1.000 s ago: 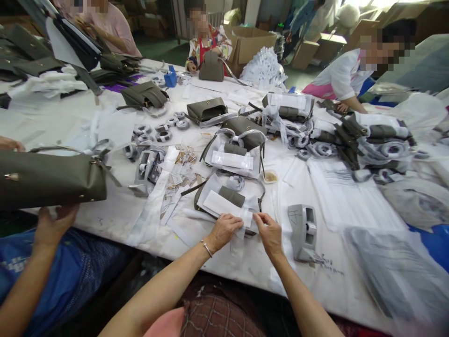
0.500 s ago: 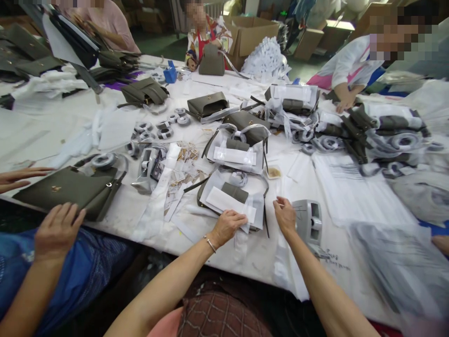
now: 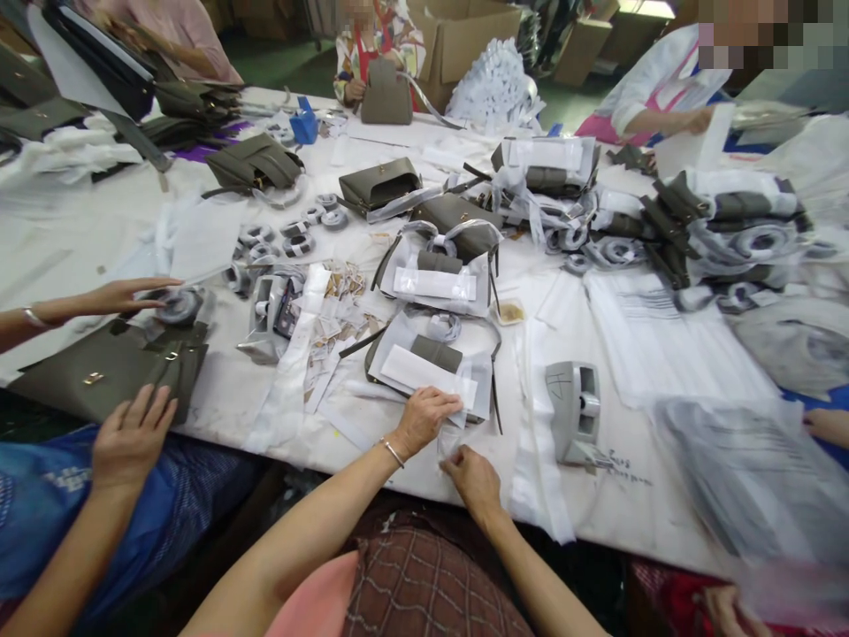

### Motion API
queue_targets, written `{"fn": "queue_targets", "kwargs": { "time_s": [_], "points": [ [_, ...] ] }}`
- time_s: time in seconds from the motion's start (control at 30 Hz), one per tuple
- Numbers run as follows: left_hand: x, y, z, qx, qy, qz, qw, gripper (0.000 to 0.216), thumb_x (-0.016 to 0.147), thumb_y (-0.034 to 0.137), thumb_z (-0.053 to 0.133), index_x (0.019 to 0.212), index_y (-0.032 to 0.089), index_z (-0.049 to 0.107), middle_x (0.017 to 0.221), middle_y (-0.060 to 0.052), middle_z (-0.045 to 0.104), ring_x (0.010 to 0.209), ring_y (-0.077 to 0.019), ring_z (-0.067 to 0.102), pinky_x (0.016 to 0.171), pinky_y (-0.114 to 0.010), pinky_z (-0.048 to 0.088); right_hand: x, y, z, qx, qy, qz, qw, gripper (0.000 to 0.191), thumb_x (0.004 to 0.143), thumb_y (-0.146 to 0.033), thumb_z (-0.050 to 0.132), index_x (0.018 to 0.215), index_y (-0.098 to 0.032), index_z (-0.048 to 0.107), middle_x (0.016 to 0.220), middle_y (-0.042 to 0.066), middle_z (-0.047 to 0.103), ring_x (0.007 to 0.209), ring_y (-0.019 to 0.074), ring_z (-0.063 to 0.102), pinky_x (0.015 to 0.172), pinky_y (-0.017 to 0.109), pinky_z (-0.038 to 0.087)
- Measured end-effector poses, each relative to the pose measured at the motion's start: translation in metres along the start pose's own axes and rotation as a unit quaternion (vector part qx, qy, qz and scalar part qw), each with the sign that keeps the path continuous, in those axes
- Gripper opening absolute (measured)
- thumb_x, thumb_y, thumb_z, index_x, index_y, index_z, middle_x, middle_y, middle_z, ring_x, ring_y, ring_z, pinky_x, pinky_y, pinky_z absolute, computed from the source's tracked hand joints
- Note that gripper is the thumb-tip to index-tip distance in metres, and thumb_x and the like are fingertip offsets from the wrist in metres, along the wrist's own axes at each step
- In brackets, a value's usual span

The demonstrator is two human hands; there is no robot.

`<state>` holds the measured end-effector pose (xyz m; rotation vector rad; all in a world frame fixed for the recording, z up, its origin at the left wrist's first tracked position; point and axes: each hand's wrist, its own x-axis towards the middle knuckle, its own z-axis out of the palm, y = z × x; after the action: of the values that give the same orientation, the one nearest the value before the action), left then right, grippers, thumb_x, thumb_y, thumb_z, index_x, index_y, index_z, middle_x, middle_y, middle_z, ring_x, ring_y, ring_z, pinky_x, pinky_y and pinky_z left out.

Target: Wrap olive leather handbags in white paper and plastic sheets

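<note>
Left hand pins the wrap, right hand busy at the near edge

The left hand lies fingers-down and loosely spread on the white paper wrap over the olive bag, lower centre of the frame, gripping nothing. Just below, the right hand bunches its fingertips at a pale strip on the surface; whether it has it pinched cannot be told. By the look of it, a flat left palm stops the wrap creeping. The tape dispenser stands to the right, and a co-worker's hand rests at lower left.
</note>
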<state>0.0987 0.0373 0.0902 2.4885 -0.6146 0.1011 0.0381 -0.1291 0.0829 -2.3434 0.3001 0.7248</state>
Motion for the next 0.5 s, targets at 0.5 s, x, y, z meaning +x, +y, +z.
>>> {"fn": "queue_targets", "kwargs": {
  "time_s": [0.5],
  "points": [
    [0.0, -0.001, 0.007, -0.034, -0.003, -0.017, 0.999, 0.023, 0.094, 0.018, 0.055, 0.107, 0.029, 0.07, 0.104, -0.001, 0.071, 0.096, -0.018, 0.058, 0.085, -0.035, 0.04, -0.001, -0.039, -0.035, 0.492, -0.11, 0.117, 0.856, 0.043, 0.055, -0.049, 0.083, 0.066, -0.018, 0.055, 0.055, 0.0, 0.063, 0.043, 0.0088, 0.053, 0.04, 0.018, 0.035]
  ]
}}
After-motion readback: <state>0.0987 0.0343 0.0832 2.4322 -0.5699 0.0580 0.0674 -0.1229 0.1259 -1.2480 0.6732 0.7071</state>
